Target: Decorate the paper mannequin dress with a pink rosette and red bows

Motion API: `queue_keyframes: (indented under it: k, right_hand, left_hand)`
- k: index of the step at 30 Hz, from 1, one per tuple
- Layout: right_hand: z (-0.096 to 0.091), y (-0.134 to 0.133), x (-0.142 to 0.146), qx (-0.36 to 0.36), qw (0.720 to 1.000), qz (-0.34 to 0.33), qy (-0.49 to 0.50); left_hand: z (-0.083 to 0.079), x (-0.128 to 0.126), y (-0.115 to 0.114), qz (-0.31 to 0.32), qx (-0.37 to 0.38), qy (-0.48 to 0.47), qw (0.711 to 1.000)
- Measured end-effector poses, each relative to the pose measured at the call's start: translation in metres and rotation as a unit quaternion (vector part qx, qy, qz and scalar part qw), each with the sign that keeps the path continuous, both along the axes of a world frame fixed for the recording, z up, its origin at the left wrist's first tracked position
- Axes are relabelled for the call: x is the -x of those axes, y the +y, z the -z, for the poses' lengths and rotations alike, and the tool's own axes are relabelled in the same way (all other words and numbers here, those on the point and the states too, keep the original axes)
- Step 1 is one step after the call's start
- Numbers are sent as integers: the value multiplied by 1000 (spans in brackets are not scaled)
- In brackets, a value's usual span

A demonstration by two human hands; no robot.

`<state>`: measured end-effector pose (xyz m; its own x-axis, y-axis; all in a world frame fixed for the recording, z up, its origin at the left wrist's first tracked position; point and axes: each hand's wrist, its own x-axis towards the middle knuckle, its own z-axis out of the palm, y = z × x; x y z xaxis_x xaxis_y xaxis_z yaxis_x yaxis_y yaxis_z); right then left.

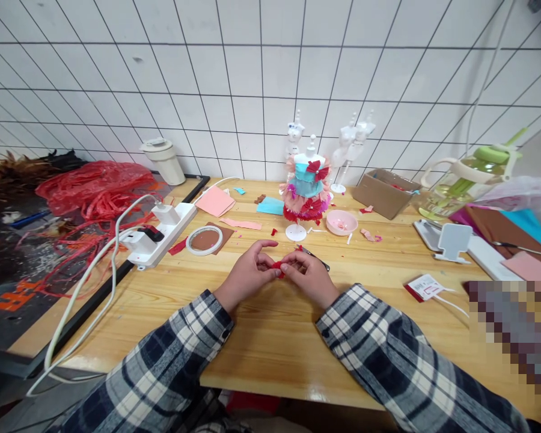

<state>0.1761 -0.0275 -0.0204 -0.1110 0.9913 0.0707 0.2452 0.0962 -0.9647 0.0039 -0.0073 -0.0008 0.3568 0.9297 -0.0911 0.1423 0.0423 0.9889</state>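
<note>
Between my two hands, over the middle of the wooden table, is a small piece of red crepe paper (pixel 279 269). My left hand (pixel 251 269) pinches its left side between thumb and fingers, the index finger stretched out above. My right hand (pixel 310 275) is closed on its right side. Just beyond the right hand lies a dark, slim tool (pixel 321 262), partly hidden by the fingers. Behind the hands stands a small white dress form (pixel 312 157) on a round base, wearing a blue, pink and red paper dress (pixel 309 187) with a red bow.
A power strip (pixel 169 234) with plugs and white cables lies left, beside a tape roll (pixel 204 240) on brown paper. Pink sheets (pixel 215 201), a pink dish (pixel 341 222), a cardboard box (pixel 385 191), a phone stand (pixel 454 243) and a drink bottle (pixel 455 183) stand around. More dress forms (pixel 348 141) are behind.
</note>
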Motion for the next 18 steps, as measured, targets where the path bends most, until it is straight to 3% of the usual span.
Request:
queue_keyframes:
  k: [13,16,18]
  right_hand:
    - [-5,1,-2,28,1000,7,-1]
    - [-14,-20,-10,-27,998,44,-42]
    - [-21,-48,-34,-86,985,111,-97]
  left_hand:
    - [-6,-1,-2,-1,-7,20,1000]
    - [-3,1,-1,-14,-7,19,1000]
    - [-3,2,0,-22,0,15,1000]
